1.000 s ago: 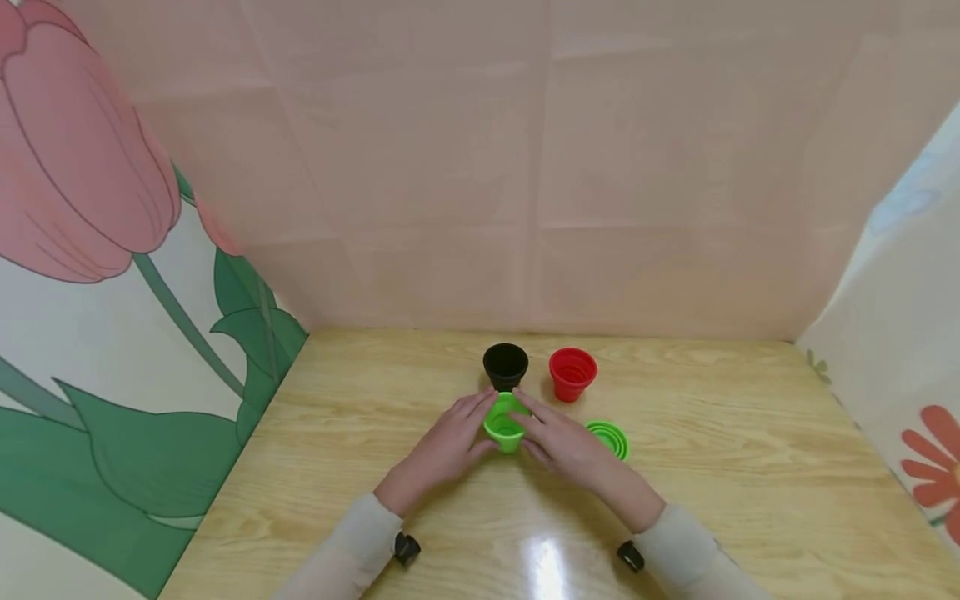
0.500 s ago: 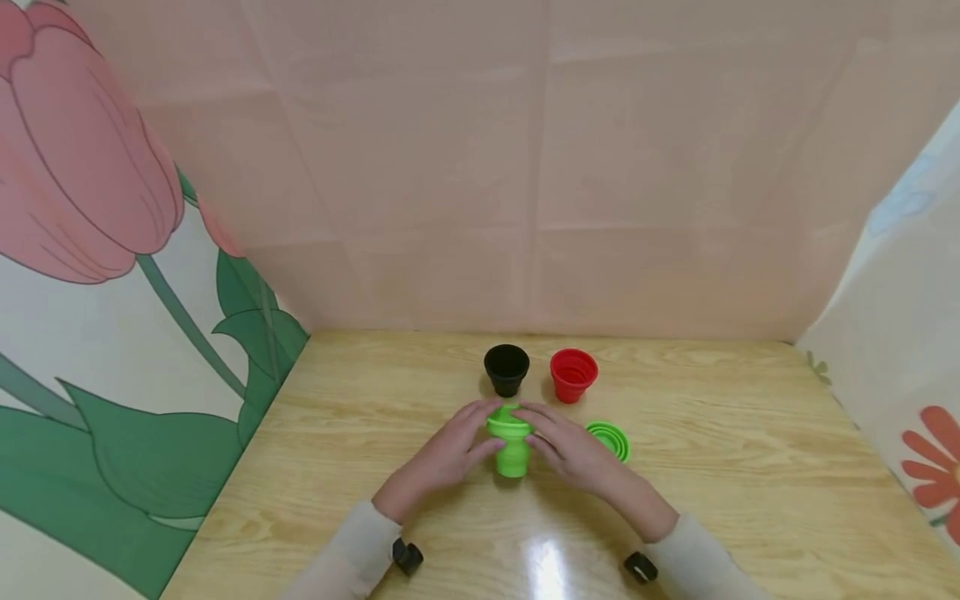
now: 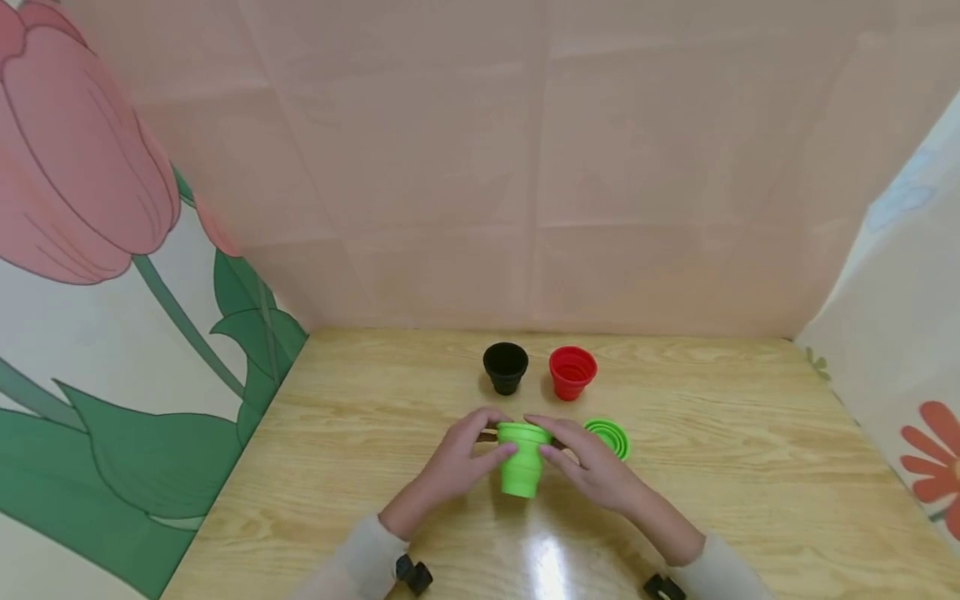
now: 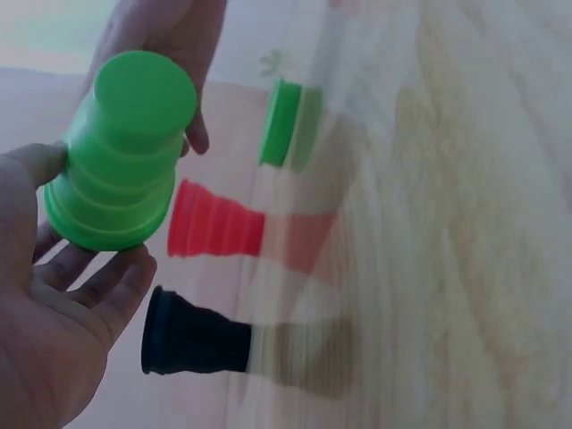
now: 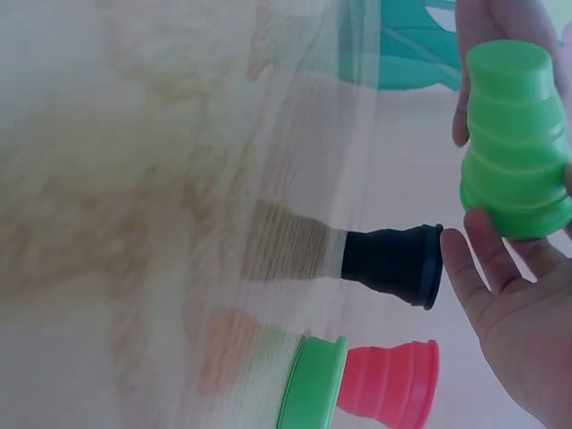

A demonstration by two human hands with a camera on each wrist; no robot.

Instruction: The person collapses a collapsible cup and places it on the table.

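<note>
A green collapsible cup [image 3: 521, 468], fully extended with ringed sides, is held off the table between both hands. Its rim points up and away while the base tips toward me, so the inside is hidden. My left hand [image 3: 459, 460] grips its left side, thumb on the near wall and fingers by the rim, as the left wrist view shows on the cup [image 4: 134, 161]. On the other side my right hand [image 3: 600, 468] pinches it, thumb in front and fingers near the rim. Just beyond the right hand lies a flattened green collapsible cup [image 3: 621, 435] on the table.
Farther back on the wooden table [image 3: 375, 375] stand a black collapsible cup [image 3: 506, 385] and, to its right, a red one [image 3: 572, 388], both upright and extended. A pink cloth wall [image 3: 450, 167] rises at the back edge, with flower-printed sheets at both sides.
The green cup has come toward me and tipped, so its outer wall and base now face me instead of its open top. Both hands have moved back with it, thumbs on its near side.
</note>
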